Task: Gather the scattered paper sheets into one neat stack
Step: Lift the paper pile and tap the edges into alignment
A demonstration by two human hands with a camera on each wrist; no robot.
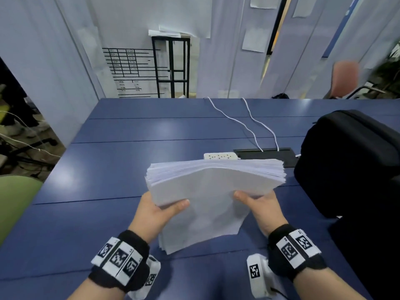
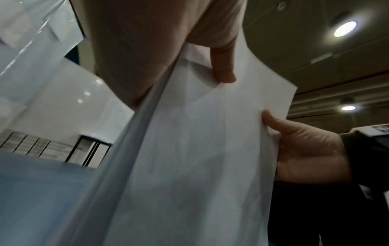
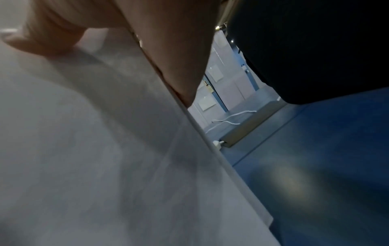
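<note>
A thick stack of white paper sheets (image 1: 212, 191) stands tilted on its near edge on the blue table (image 1: 112, 148), its far end bowed upward. My left hand (image 1: 160, 210) grips its left side, thumb on the top sheet. My right hand (image 1: 257, 202) grips its right side, thumb on top as well. In the left wrist view the stack (image 2: 200, 158) fills the middle, with my left thumb (image 2: 224, 66) pressed on it and my right hand (image 2: 305, 146) at its far edge. The right wrist view shows the paper (image 3: 94, 149) close up under my right hand (image 3: 164, 41).
A black backpack (image 1: 350, 161) stands right of the stack, close to my right hand. Behind the stack lie a white power strip (image 1: 220, 156), a black cable tray (image 1: 268, 155) and two white cables (image 1: 251, 124). A green chair (image 1: 15, 204) is at the left edge.
</note>
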